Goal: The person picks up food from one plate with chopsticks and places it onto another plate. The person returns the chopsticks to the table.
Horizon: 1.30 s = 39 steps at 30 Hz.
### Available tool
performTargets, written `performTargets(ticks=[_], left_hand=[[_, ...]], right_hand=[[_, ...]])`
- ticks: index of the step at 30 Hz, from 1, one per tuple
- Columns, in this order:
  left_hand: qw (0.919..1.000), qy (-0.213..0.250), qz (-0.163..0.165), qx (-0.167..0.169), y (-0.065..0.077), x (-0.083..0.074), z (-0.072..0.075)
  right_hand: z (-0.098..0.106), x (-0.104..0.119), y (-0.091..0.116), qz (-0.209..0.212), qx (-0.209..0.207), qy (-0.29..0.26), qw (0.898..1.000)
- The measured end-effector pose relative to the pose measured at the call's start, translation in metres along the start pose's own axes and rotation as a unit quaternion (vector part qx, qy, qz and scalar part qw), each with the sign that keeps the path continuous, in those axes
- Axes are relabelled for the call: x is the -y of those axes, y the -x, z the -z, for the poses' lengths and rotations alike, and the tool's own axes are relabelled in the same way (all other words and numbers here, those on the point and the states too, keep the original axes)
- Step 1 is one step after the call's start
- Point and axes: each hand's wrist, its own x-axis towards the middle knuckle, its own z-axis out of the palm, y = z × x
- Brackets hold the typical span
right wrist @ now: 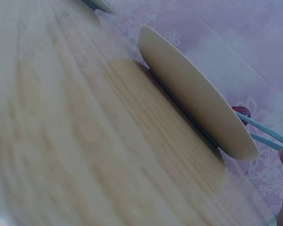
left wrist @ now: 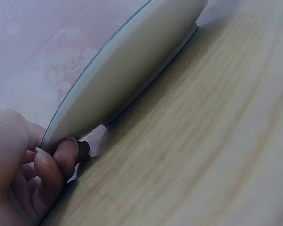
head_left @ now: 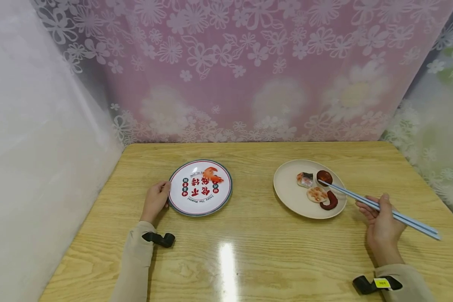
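My left hand (head_left: 157, 201) grips the left edge of a white plate (head_left: 179, 203) with a green rim and red lettering; in the left wrist view its fingers curl under the rim. A shrimp (head_left: 213, 175) lies on that plate's upper right. In my right hand (head_left: 385, 226) is a pair of light blue chopsticks (head_left: 377, 205). Their tips touch a round dark brown piece of food (head_left: 324, 178) on a beige plate (head_left: 290, 201). Beside it lie a sushi piece (head_left: 305, 179), a pale round slice with brown spots (head_left: 317, 194) and a curved dark red sausage-like piece (head_left: 330, 201).
Both plates stand on a wooden table (head_left: 249, 243), apart from each other. A pink flowered curtain (head_left: 241, 84) hangs behind the table's far edge. Pale sheets hang at the left and right sides. Black wrist mounts are strapped over both sleeves.
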Motion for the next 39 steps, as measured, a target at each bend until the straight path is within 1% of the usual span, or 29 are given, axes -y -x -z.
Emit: performTargets(ticks=[2,5,11,25,31,39], left_hand=[[1.0000,0.000,0.004,-0.003,0.0004,0.0005,0.0008],[1.0000,-0.001,0.001,-0.003,0.0002,0.0006,0.0018],[1.0000,0.003,-0.005,-0.005,-0.0002,0.0000,0.0036],[0.9999,-0.002,-0.008,-0.005,0.0003,-0.0028,0.0056],[0.9999,-0.001,-0.009,-0.006,0.0003,-0.0021,0.0051],[1.0000,0.002,0.001,-0.003,0.0001,0.0002,0.0011]], right_hand=[[-0.0008,-0.0006,0.0001,-0.003,0.003,-0.006,1.000],[-0.0014,-0.0013,-0.0002,0.000,0.005,-0.011,1.000],[-0.0008,-0.0024,0.0004,0.002,0.002,0.000,1.000],[-0.0022,-0.0038,0.0005,0.003,0.002,0.018,1.000],[-0.0037,-0.0025,-0.0002,0.001,0.003,0.020,1.000],[-0.0015,-0.0010,0.0002,0.002,-0.005,0.008,1.000]])
